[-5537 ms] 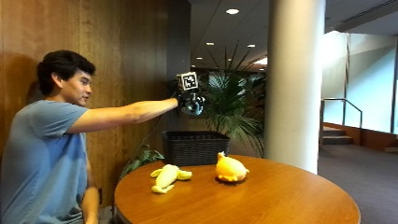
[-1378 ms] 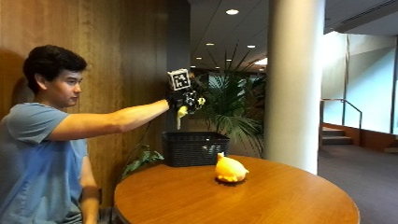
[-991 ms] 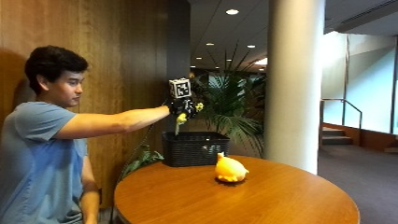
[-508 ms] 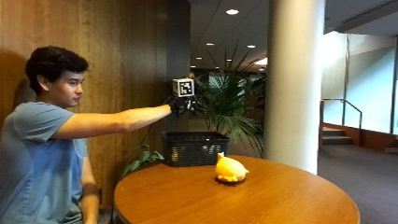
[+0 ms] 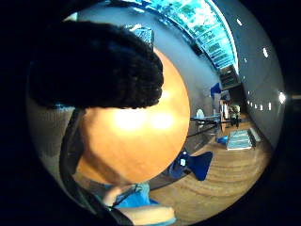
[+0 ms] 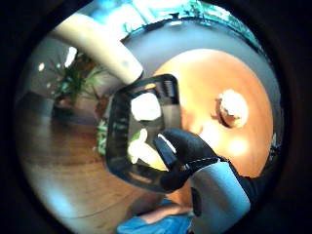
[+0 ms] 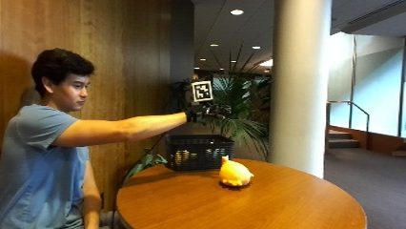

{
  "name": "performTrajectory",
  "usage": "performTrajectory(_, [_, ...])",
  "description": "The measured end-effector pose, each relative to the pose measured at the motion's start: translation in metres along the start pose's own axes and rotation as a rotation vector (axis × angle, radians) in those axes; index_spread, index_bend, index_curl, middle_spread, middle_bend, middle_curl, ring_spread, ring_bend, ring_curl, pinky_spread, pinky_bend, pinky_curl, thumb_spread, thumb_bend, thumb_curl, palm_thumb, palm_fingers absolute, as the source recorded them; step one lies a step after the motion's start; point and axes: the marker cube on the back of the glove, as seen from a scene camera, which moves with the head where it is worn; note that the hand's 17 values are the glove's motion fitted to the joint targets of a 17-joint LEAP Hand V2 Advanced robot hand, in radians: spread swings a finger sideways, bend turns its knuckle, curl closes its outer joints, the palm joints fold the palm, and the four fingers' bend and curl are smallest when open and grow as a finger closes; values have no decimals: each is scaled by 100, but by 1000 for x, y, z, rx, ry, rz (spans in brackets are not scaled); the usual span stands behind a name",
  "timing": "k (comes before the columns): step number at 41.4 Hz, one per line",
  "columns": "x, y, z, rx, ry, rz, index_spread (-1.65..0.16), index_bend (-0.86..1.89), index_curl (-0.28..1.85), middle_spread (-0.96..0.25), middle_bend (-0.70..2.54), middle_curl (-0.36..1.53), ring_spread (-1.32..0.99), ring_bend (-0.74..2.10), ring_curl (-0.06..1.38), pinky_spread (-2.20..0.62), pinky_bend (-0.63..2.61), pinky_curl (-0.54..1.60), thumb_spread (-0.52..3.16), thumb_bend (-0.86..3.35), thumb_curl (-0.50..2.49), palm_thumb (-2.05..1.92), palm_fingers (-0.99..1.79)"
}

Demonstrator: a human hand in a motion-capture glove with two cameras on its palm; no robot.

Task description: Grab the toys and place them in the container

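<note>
Now you are holding your gloved right hand (image 7: 206, 112) out at arm's length, above the black basket (image 7: 199, 151) that is standing at the far edge of the round wooden table (image 7: 266, 200). Your fingers are looking relaxed and spread, and nothing is showing between them; the hand is touching neither the basket nor the table. Looking out from the thumb side of your palm, the gloved thumb (image 6: 185, 153) is hanging over the basket's open top (image 6: 141, 131), and a pale yellow toy (image 6: 139, 148) is lying inside on the bottom, beside a white patch I cannot identify. A second toy, yellow-orange and rounded (image 7: 235, 172), is sitting on the table just in front of the basket, apart from your hand.
</note>
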Motion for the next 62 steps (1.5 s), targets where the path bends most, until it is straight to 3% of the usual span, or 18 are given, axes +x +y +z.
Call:
performTrajectory(3, [24, -5, 21, -49, 11, 20, -29, 11, 17, 1, 14, 44, 6, 49, 25, 6, 135, 38, 117, -2, 42, 6, -23])
performTrajectory(7, [52, -17, 51, -129, 10, 216, -29, 10, 17, 1, 12, 41, 7, 43, 24, 7, 136, 38, 116, -2, 41, 7, -26])
performTrajectory(18, [82, -29, 130, -240, -21, 188, -27, 4, 14, 3, 10, 33, 8, 31, 22, 8, 136, 37, 114, -2, 38, 9, -33])
performTrajectory(21, [92, -31, 150, -273, 34, 245, -27, 4, 13, 3, 10, 32, 8, 29, 23, 8, 135, 37, 114, -2, 37, 9, -33])
performTrajectory(26, [108, -40, 187, -330, 128, 463, -27, 5, 12, 4, 10, 29, 8, 24, 22, 8, 136, 37, 112, -2, 36, 9, -35])
performTrajectory(32, [100, -36, 217, -384, 4, 229, -27, 3, 11, 4, 8, 26, 8, 18, 22, 8, 140, 37, 112, -1, 35, 12, -37])
performTrajectory(41, [90, -42, 254, -397, -77, 219, -27, 2, 10, 6, 3, 19, 8, 18, 23, 6, 158, 41, 116, 9, 38, 36, -38])
performTrajectory(47, [97, -44, 256, -385, 13, 266, -27, 1, 8, 7, 5, 16, 9, 38, 29, -2, 164, 42, 119, 17, 40, 52, -22])
performTrajectory(50, [97, -45, 252, -382, -18, 268, -27, -3, 5, 8, 6, 14, 7, 83, 40, -6, 156, 40, 120, 17, 40, 54, -5])
performTrajectory(54, [99, -48, 249, -392, -26, 295, -28, -1, 3, 8, 14, 15, -5, 122, 50, -13, 150, 37, 123, 19, 40, 59, 9])
performTrajectory(57, [107, -48, 248, -401, 66, 343, -29, 2, 2, 8, 21, 17, -11, 135, 53, -17, 147, 36, 127, 22, 41, 64, 15])
performTrajectory(62, [105, -52, 242, -363, -41, 344, -31, 10, 2, 4, 41, 24, -19, 138, 53, -24, 140, 33, 133, 28, 44, 73, 45])
